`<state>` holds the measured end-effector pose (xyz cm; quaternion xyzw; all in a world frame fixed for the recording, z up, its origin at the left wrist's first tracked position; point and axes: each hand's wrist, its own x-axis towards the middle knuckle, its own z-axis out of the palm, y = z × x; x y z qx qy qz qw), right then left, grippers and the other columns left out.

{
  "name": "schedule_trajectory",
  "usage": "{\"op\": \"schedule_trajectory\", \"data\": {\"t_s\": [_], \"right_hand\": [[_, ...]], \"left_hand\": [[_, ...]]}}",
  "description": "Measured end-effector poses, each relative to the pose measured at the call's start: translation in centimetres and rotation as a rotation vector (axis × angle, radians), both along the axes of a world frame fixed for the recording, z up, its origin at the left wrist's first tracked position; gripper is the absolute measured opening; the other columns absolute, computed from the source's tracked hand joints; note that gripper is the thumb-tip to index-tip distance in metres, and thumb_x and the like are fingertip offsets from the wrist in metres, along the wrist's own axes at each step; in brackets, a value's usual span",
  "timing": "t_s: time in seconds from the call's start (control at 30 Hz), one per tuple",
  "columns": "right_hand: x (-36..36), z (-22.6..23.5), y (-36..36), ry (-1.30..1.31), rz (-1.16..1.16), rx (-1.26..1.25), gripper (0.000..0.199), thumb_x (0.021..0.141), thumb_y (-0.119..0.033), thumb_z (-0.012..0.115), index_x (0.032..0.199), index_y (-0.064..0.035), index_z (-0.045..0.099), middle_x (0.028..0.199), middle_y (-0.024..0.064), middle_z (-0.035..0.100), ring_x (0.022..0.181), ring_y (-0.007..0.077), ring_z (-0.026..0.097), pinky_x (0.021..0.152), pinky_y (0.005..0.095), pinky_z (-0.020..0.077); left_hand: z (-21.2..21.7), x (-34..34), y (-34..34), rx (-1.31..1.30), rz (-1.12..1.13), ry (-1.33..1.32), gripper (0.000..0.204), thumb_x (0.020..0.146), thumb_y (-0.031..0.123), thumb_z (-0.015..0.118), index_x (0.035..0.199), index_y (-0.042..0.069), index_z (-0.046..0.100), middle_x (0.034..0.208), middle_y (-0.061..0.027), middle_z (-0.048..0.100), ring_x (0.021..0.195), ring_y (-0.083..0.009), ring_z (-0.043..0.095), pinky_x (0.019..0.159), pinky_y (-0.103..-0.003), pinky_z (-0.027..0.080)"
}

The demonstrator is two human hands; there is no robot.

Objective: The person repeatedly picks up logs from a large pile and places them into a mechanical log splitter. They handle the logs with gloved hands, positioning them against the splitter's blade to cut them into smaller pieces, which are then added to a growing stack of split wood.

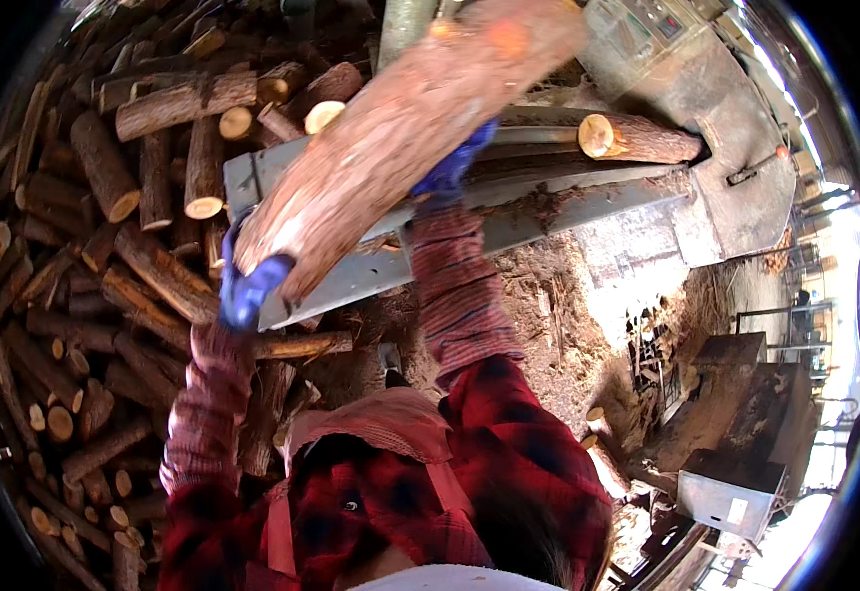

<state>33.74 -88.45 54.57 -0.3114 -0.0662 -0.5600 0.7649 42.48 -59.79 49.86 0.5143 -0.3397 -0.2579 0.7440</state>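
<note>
Clearly, a thick, bark-covered log (400, 128) is held up by 2 hands in blue gloves. The left hand (248, 286) is cupped tight under the log's near, lower end, while the right hand (454, 167) is closed against its underside further along, so the weight is shared at 2 spots and the log is kept slanting upward. It is carried just above a long grey metal feed trough (548, 212), apart from it. Another, thinner log (637, 138) already lies in that trough, its cut end facing back and its far end at the mouth of a grey machine (735, 167); the trough ahead is thus partly occupied. To the left, a large heap of stacked logs (85, 246) is piled close beside the trough. Bark scraps and sawdust (558, 305) are strewn on the ground below.
</note>
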Motion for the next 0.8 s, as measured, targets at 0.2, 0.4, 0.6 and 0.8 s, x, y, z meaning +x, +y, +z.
{"op": "schedule_trajectory", "data": {"t_s": [0.2, 0.4, 0.6, 0.8], "right_hand": [[-11.2, -5.9, -10.5, 0.466, -0.547, 0.344, 0.047, 0.096, -0.038, 0.050, 0.130, -0.0059, 0.046, 0.121, 0.0116, 0.053, 0.112, 0.0250, 0.051, 0.096, 0.0401, 0.0428], [-13.7, -7.6, -4.3, 0.826, -0.738, -0.301, 0.046, 0.097, -0.033, 0.048, 0.128, 0.0001, 0.048, 0.122, 0.0153, 0.056, 0.113, 0.0282, 0.053, 0.097, 0.0400, 0.0420], [-7.7, -2.0, 6.0, 0.858, -0.459, -0.498, 0.052, 0.099, -0.034, 0.038, 0.126, 0.0097, 0.047, 0.119, 0.0239, 0.057, 0.106, 0.0309, 0.059, 0.093, 0.0395, 0.0487], [1.5, -6.8, 17.6, 0.939, 0.108, -0.382, 0.043, 0.096, -0.028, 0.044, 0.120, 0.0062, 0.052, 0.113, 0.0219, 0.061, 0.101, 0.0302, 0.061, 0.088, 0.0384, 0.0513]], "left_hand": [[2.0, 1.8, -24.4, 0.432, -0.048, -0.486, 0.091, 0.069, 0.044, 0.080, 0.135, -0.002, 0.037, 0.128, -0.0168, 0.052, 0.118, -0.0290, 0.051, 0.101, -0.038, 0.041], [3.4, -2.6, -26.9, 0.601, 0.017, -1.045, 0.077, 0.070, 0.038, 0.077, 0.129, -0.001, 0.044, 0.126, -0.0194, 0.050, 0.118, -0.0328, 0.048, 0.100, -0.040, 0.039], [0.9, -1.8, -16.4, 0.211, 0.392, -0.941, 0.057, 0.074, 0.032, 0.070, 0.119, 0.003, 0.052, 0.110, -0.0171, 0.057, 0.104, -0.0336, 0.056, 0.090, -0.041, 0.045], [-12.5, -0.1, 12.1, 0.990, 0.626, -0.211, 0.052, 0.081, 0.040, 0.064, 0.121, 0.009, 0.055, 0.114, -0.0189, 0.061, 0.107, -0.0337, 0.058, 0.091, -0.042, 0.046]]}}
